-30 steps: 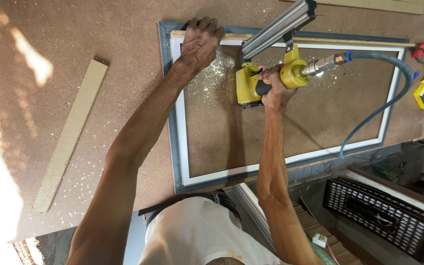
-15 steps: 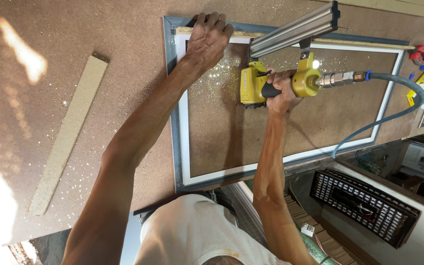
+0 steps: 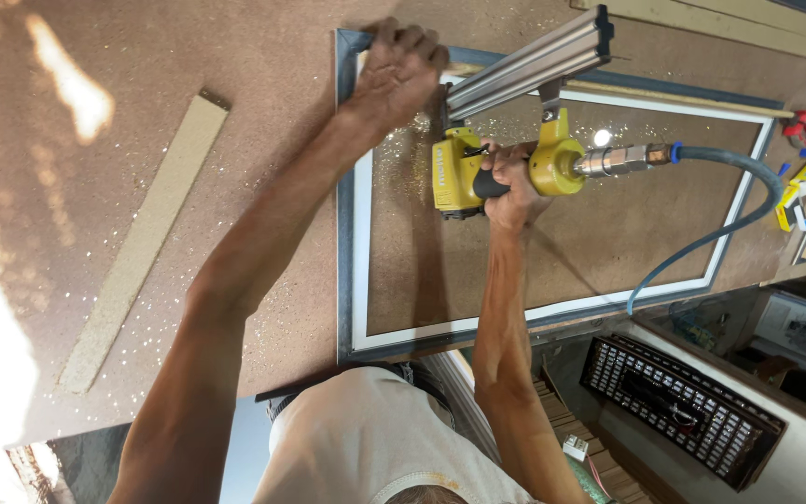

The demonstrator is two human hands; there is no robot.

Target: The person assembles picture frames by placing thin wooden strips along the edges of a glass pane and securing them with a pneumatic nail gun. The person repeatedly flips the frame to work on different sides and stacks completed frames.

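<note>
Near the top centre of the frame, the left hand [image 3: 401, 67] presses flat, fingers spread and grasping nothing, on the upper left corner of a grey picture frame [image 3: 345, 233] that lies face down on a brown particleboard workbench [image 3: 235, 56]. Just right of it, the right hand [image 3: 507, 177] is clenched around the handle of a yellow pneumatic nailer [image 3: 464, 173], whose long silver magazine [image 3: 529, 63] slants toward the upper right and whose nose sits close to the frame's top rail beside the pressing hand. A blue air hose [image 3: 739, 210] curves from the tool's brass fitting across the right side of the frame. A loose wooden strip [image 3: 146, 238] lies at the left, well apart. To fasten well here, it seems wise to keep the pressing fingers clear of the nose, hold the tool square to the rail, and leave the hose slack so it cannot tug the aim.
</note>
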